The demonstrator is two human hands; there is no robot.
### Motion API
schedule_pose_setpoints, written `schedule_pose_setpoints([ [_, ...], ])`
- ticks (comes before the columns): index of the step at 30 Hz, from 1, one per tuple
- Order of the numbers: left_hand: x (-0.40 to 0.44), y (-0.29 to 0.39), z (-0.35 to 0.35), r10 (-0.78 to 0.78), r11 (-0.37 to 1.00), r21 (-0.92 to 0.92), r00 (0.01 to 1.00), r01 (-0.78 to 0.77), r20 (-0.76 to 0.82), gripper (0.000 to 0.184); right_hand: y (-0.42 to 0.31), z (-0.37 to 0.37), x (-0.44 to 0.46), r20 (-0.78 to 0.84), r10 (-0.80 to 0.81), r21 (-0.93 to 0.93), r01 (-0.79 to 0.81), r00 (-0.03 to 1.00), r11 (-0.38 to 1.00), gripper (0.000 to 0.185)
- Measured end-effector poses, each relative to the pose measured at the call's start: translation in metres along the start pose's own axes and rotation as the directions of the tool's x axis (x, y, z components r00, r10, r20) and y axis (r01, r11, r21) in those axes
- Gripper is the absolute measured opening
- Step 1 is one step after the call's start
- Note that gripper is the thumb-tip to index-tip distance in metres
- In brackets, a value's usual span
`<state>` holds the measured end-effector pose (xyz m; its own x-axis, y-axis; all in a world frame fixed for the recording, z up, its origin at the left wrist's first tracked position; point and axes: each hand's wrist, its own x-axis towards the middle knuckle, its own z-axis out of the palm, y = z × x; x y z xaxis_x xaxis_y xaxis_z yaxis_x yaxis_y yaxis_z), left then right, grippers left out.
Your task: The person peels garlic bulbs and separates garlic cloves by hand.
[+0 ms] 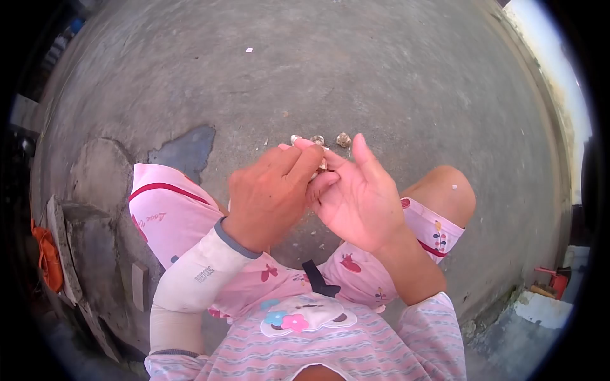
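Observation:
My left hand (272, 190), back up with a pale sleeve at its wrist, has its fingers bent in a pinch. At its thumb and fingertips shows part of a small whitish-brown lump (322, 166); its kind is too small to make out. My right hand (359, 203) is turned palm up, fingers stretched out and thumb apart. Its fingers lie against the left fingertips, partly hidden by them. Just beyond the hands on the ground are a round brown-and-white lump (344, 140), a second such lump (318, 140) and a whiter piece (295, 138).
Grey concrete ground (356, 70) spreads ahead, with a dark patch (184, 152) at left. My bent legs in pink printed shorts (171, 203) frame the hands. Stone blocks (92, 244) and an orange cloth-like thing (46, 257) stand left; a red object (556, 281) lies right.

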<state>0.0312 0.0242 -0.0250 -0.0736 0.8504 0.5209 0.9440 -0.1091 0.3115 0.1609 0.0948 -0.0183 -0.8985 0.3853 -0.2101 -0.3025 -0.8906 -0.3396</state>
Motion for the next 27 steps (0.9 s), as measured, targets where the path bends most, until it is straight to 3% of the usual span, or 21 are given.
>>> schedule_pose_setpoints([
  [3, -0.002, -0.010, 0.003, -0.050, 0.981, -0.192, 0.997, 0.038, -0.061, 0.018, -0.010, 0.002, -0.003, 0.084, 0.018, -0.031, -0.016, 0.996, 0.999, 0.073],
  [4, 0.002, -0.006, -0.005, -0.205, 0.929, -0.315, 0.979, 0.196, 0.005, 0.017, -0.017, 0.005, -0.008, 0.108, 0.015, -0.042, -0.011, 0.994, 0.999, 0.073],
  [5, 0.006, -0.004, -0.014, -0.338, 0.839, -0.420, 0.936, 0.345, 0.094, 0.016, -0.032, 0.011, -0.019, 0.069, -0.207, -0.541, 0.211, 0.976, 0.814, 0.072],
  [6, 0.008, -0.012, -0.015, -0.400, 0.777, -0.492, 0.911, 0.394, 0.098, 0.019, -0.050, 0.017, -0.035, 0.129, -0.408, -0.887, 0.289, 0.904, 0.360, 0.071],
  [7, 0.008, -0.021, -0.013, -0.463, 0.678, -0.616, 0.884, 0.401, 0.067, 0.018, -0.065, 0.021, -0.050, 0.259, -0.709, -0.964, 0.217, 0.656, -0.152, 0.067],
  [9, 0.011, -0.029, -0.018, -0.474, 0.584, -0.712, 0.876, 0.389, 0.090, 0.019, -0.085, 0.008, -0.083, 0.396, -0.859, -0.898, -0.057, 0.324, -0.435, 0.063],
  [10, 0.010, -0.026, -0.022, -0.460, 0.602, -0.716, 0.886, 0.354, 0.052, 0.021, -0.083, -0.010, -0.110, 0.294, -0.911, -0.950, -0.017, 0.288, -0.312, 0.063],
  [12, 0.009, -0.023, -0.023, -0.443, 0.620, -0.703, 0.895, 0.349, 0.054, 0.022, -0.047, -0.073, -0.142, 0.120, -0.919, -0.991, -0.006, 0.376, -0.132, 0.062],
  [13, 0.007, -0.024, -0.023, -0.438, 0.629, -0.687, 0.896, 0.364, 0.073, 0.022, -0.006, -0.108, -0.154, 0.060, -0.871, -0.995, -0.039, 0.488, -0.090, 0.061],
  [14, 0.005, -0.025, -0.019, -0.440, 0.642, -0.673, 0.896, 0.367, 0.069, 0.022, 0.033, -0.125, -0.173, 0.095, -0.855, -0.990, -0.044, 0.511, -0.136, 0.064],
  [16, 0.006, -0.021, -0.008, -0.442, 0.657, -0.650, 0.893, 0.382, 0.078, 0.023, 0.087, -0.131, -0.213, -0.259, -0.735, -0.963, -0.103, 0.626, 0.251, 0.068],
  [19, 0.012, -0.028, 0.009, -0.419, 0.675, -0.602, 0.893, 0.427, 0.163, 0.024, 0.125, -0.157, -0.238, -0.501, -0.528, -0.819, -0.179, 0.686, 0.546, 0.063],
  [21, 0.013, -0.040, 0.025, -0.389, 0.686, -0.571, 0.891, 0.451, 0.236, 0.023, 0.063, -0.140, -0.271, -0.369, -0.452, -0.865, -0.122, 0.812, 0.487, 0.043],
  [23, 0.015, -0.045, 0.040, -0.411, 0.711, -0.509, 0.874, 0.486, 0.260, 0.024, -0.005, -0.102, -0.295, -0.159, -0.695, -0.964, 0.042, 0.701, 0.263, 0.023],
  [25, 0.022, -0.062, 0.057, -0.420, 0.738, -0.443, 0.861, 0.508, 0.288, 0.026, -0.052, -0.071, -0.312, 0.167, -0.697, -0.942, 0.321, 0.697, 0.095, 0.019],
  [27, 0.026, -0.076, 0.068, -0.419, 0.768, -0.384, 0.856, 0.512, 0.303, 0.027, -0.078, -0.045, -0.313, 0.489, -0.553, -0.818, 0.575, 0.675, -0.021, 0.018],
])
